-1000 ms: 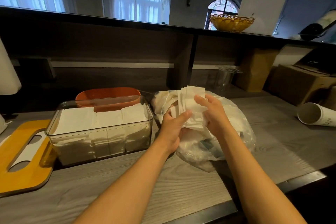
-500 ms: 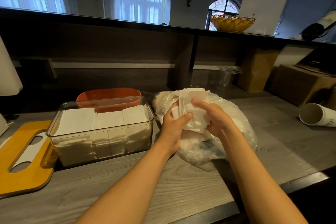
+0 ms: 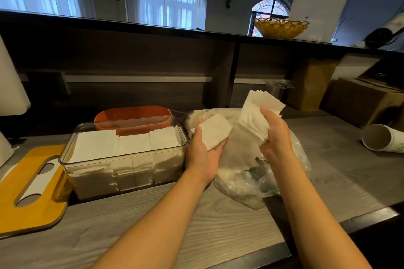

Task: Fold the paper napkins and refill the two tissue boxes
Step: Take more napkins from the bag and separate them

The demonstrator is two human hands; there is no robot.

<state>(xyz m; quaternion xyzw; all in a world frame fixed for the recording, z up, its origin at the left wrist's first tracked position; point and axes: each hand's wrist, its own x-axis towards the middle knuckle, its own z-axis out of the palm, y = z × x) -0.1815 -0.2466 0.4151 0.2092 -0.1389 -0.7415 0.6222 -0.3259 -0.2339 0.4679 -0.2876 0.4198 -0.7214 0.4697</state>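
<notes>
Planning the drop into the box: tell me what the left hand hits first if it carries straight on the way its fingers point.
The left hand, holding a small folded napkin, points up and right. First in that line is probably the plastic bag, then the napkin stack in the right hand; depth is unclear.

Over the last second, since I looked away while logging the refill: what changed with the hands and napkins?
The hands drew apart and split the stack. The left hand now holds a small folded bunch, moved left toward the clear box. The right hand lifted the larger napkin stack up and right. The plastic bag, clear box, orange box and yellow lid stayed put.
</notes>
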